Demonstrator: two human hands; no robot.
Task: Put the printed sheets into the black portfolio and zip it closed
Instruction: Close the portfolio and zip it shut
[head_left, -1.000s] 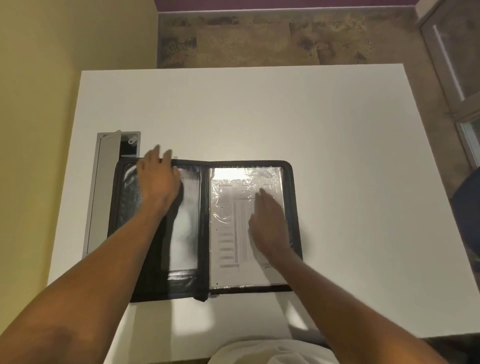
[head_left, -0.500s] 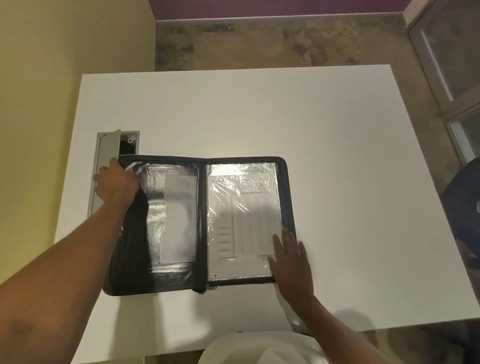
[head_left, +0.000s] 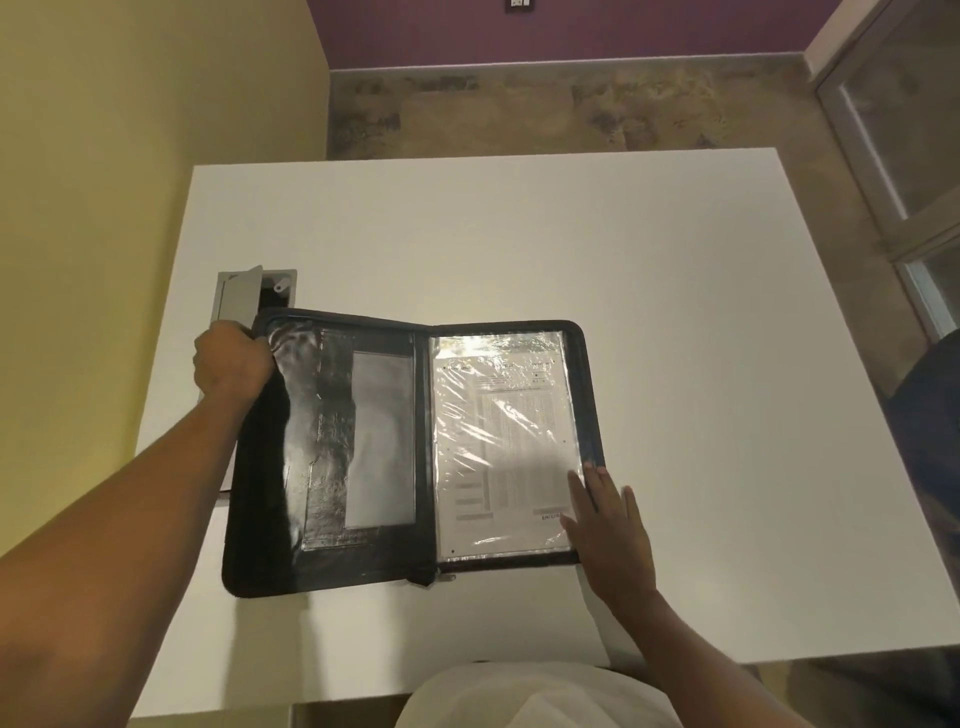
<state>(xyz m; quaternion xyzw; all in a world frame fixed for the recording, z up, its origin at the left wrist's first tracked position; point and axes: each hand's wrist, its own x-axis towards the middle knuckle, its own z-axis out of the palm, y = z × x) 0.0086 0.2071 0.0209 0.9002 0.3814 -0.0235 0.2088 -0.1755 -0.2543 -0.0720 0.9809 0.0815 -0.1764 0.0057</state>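
The black portfolio (head_left: 270, 545) lies open on the white table (head_left: 675, 312), spine running front to back. The printed sheets (head_left: 511, 441) sit in a shiny clear sleeve on its right half. A clear pocket covers the left half. My left hand (head_left: 231, 366) grips the far left corner of the left cover, which is lifted a little off the table. My right hand (head_left: 608, 530) lies flat, fingers apart, on the near right edge of the right half, touching the sleeve. A zip pull (head_left: 441, 577) shows at the near end of the spine.
A grey cable hatch (head_left: 236, 296) with its lid raised is set into the table just beyond my left hand. A yellow wall runs along the left. A dark chair (head_left: 930, 415) stands off the table's right edge.
My left hand went from flat on the left half to its far left corner and gripped the cover. My right hand slid from the middle of the sheets to the near right edge.
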